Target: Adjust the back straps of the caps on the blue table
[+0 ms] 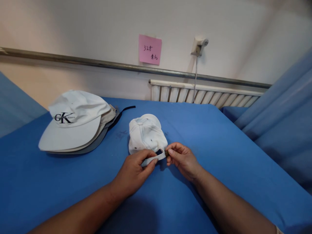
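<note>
I see the left hand (pixel 133 169) pinching the pale strap (pixel 159 157) of a white cap (pixel 147 133) between thumb and fingers; the right hand (pixel 184 161) grips a small dark piece (pixel 167 153) at the strap's right end. The cap sits mid-table, brim pointing away from me. Left of it on the blue table (pixel 207 146) is a stack of caps (pixel 75 133). Beyond, I make out a radiator (pixel 174 94), a rail (pixel 109 64) and a pink note (pixel 149 55) on the wall (pixel 97 26).
</note>
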Demonstrator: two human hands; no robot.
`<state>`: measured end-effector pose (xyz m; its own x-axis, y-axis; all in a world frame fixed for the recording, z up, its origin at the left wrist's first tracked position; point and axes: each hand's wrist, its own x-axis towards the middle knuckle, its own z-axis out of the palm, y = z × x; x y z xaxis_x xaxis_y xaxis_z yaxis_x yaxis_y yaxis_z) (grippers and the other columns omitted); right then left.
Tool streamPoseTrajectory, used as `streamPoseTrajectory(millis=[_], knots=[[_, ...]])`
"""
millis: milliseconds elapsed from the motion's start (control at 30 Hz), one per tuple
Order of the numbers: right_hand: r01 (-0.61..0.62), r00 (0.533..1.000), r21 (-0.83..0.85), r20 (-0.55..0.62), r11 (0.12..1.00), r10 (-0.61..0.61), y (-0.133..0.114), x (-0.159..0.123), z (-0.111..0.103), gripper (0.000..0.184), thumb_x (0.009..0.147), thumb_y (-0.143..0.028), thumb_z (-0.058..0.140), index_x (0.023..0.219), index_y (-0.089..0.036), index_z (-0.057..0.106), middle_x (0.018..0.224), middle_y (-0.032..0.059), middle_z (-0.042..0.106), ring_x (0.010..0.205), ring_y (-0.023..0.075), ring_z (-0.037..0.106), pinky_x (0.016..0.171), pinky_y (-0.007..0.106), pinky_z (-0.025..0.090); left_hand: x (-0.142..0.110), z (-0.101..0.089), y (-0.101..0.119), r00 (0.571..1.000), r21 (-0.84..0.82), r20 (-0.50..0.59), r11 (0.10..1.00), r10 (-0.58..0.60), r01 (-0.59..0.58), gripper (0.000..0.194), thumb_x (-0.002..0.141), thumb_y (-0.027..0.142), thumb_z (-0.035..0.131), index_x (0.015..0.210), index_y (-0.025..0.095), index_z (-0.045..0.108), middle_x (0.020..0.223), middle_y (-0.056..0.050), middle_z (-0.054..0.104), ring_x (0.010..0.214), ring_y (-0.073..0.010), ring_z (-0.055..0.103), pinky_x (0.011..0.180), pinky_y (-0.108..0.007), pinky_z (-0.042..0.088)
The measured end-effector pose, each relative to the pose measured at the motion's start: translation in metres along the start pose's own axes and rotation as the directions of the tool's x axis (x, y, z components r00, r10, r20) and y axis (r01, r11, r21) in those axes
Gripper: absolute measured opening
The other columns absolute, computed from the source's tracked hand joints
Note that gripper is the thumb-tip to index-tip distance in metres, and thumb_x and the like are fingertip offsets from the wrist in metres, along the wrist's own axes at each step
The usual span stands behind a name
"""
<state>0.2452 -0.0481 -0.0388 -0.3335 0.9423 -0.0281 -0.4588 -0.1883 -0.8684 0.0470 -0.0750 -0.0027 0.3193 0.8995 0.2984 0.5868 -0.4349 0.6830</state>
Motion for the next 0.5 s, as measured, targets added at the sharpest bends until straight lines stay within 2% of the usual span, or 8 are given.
streamPoseTrajectory(millis=[200,500], knots=[[-0.002,1.000,-0.005,-0.009,1.000,0.001,0.0015,0.0002,-0.0002,0.030,0.072,-0.043,0.086,0.082,-0.019,0.070,0.065,-0.0023,0.066,0.055,0.0106,0.060,0.057,0.026,0.055,-0.0014,-0.0007,0.0014,0.999,-0.009,-0.002,0.999,0.044,-0.044,0.013,0.091,0.027,0.058,0.089,0.021,0.069,0.079,0.001,0.072,0.069,-0.0137,0.066,0.066,-0.024,0.049],[-0.034,0.999,0.014,0.023,0.999,0.034,-0.0004,-0.0014,-0.0003,0.027,0.075,-0.041,0.084,0.083,-0.019,0.069,0.066,-0.0023,0.066,0.057,0.0102,0.060,0.059,0.026,0.055,-0.0019,0.0003,-0.0043,0.999,-0.090,-0.006,0.995,0.049,-0.049,0.010,0.091,0.025,0.060,0.090,0.021,0.069,0.080,0.002,0.072,0.072,-0.0128,0.067,0.068,-0.022,0.049]])
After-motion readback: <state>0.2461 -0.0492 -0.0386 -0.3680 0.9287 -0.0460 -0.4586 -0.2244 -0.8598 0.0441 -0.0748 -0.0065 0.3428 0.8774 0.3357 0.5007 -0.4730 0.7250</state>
